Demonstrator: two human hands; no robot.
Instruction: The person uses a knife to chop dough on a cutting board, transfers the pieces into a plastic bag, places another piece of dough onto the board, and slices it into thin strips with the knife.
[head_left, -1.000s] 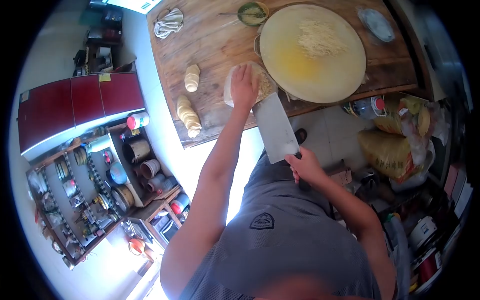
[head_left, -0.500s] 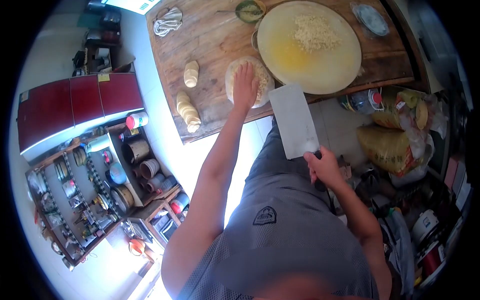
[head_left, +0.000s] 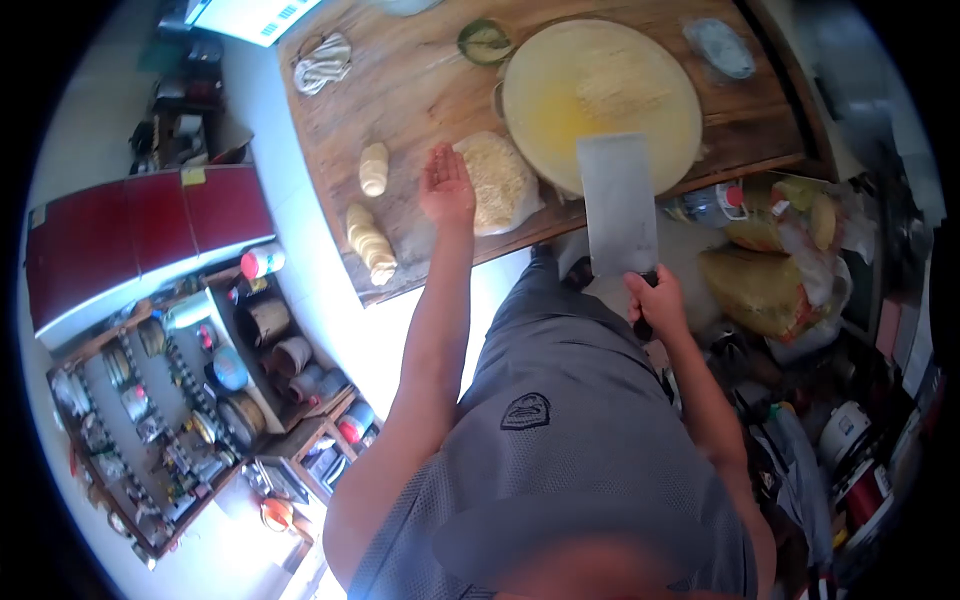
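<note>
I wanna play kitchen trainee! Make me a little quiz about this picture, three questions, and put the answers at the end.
1. True or false: the right hand holds the cleaver.

2. Pick one. What lies on the large round disc?
A. a crumpled cloth
B. pale crumbs
C. a jar with a red lid

3. Fill the gap: in the picture, the pale rolls lie to the ____ of the left hand.

Key: 1. True. 2. B. 3. left.
</note>
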